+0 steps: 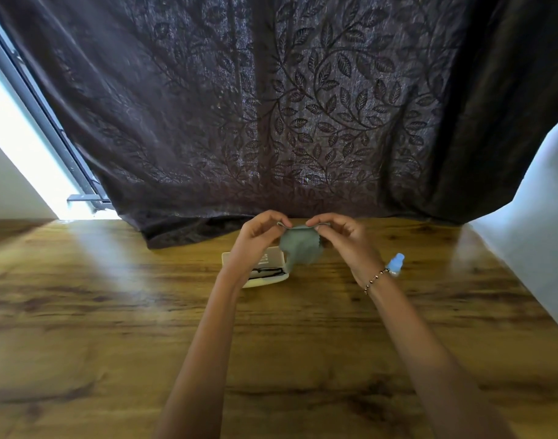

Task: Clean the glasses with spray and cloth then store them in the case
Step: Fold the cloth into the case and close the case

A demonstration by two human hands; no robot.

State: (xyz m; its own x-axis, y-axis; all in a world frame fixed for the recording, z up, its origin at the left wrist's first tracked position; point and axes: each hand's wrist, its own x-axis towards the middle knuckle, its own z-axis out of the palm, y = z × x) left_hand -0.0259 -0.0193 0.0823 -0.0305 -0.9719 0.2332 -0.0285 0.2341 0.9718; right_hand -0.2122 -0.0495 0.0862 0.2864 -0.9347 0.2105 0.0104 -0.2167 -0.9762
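We pinch the cloth (298, 248) by its top edge, left hand (255, 239) and right hand (344, 242) at either corner, above the open case (265, 282) where the glasses (268, 272) lie. Our right wrist sits just beside the spray bottle (396, 264) and could topple it.

One each — cloth (298, 248), case (265, 282), bottle (396, 264) (glasses (268, 272) too)

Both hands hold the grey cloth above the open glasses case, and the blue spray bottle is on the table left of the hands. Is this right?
No. The head view shows the blue spray bottle on the table to the right, close to the right hand. The rest is correct.
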